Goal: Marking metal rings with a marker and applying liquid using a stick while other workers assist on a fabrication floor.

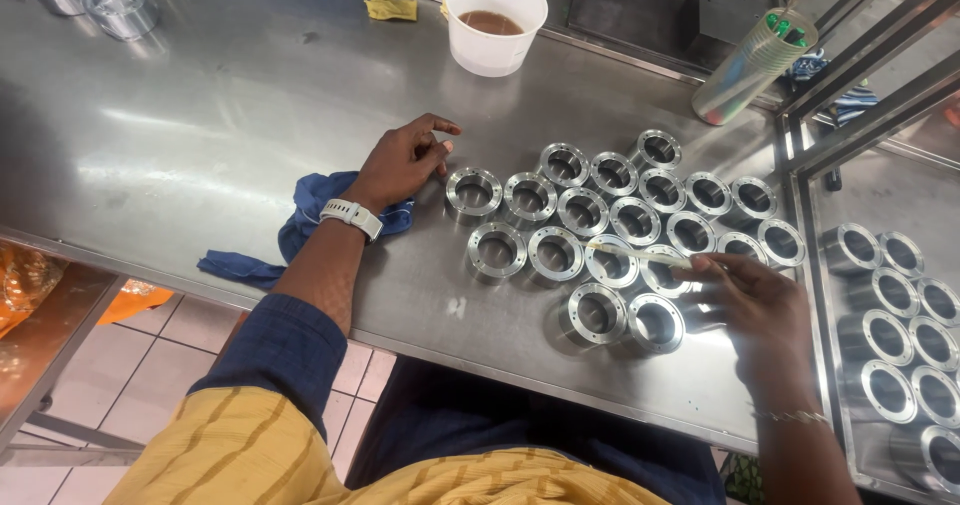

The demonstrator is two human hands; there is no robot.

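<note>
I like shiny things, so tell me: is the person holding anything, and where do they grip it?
The right hand holds a thin pale stick by its near end, tip over the metal rings. The left hand holds nothing, resting beside a blue cloth.

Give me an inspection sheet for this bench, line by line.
Surface: brushed steel table, smeared.
Job's things: shiny machined metal rings laid out in rows; thin pale stick in right hand.
Clutter: crumpled blue cloth; white plastic tub of brown liquid; yellow scrap; clear ribbed tumbler.
Grips: left hand rests on the cloth beside the rings; right hand pinches the stick over the rings.
Cables: nothing seen.
Surroundings: more rings on the adjoining steel tray; tiled floor.
</note>
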